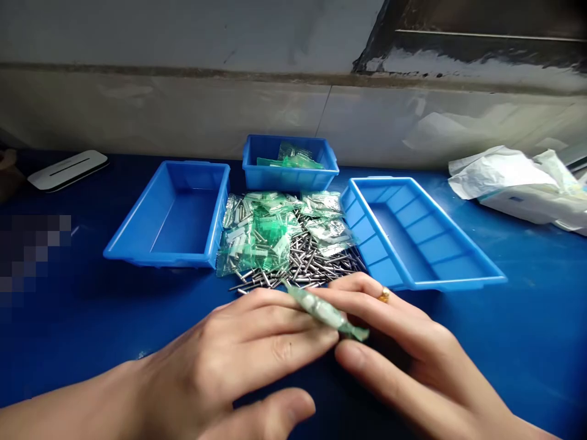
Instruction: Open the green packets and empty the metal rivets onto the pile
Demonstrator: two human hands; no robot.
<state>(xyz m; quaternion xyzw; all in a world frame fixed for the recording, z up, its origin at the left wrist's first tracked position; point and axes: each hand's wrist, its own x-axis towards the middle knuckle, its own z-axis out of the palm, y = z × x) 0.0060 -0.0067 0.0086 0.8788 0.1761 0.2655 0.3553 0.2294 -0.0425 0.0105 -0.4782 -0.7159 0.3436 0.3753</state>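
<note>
A small, translucent green plastic packet with pale contents [326,313] is held between the person's bare left hand [220,360] and right hand [431,348], slanting down toward the right across the meeting fingertips. The left fingers are extended together beneath the packet, and the left thumb is held well apart from them. The right index finger is laid along the packet's upper side and the right thumb is bent near its lower end, with a narrow gap between them. By which hand the packet is pinched cannot be told. A gold-coloured ring [384,295] is worn on the right hand.

Just beyond the grip, a loose heap of shiny metal screws [308,260] is spread, partly covered by flat green and clear plastic packets [270,232]. The heap is flanked by an open blue plastic bin [181,226] to the left of the grip and a ribbed blue plastic bin [413,238] to the right. Farthest beyond it, more packets are held in a smaller blue plastic bin [290,178]. Far left of the grip, a flat white slotted object [68,171] is placed; far right, a crumpled white bundle [504,174].
</note>
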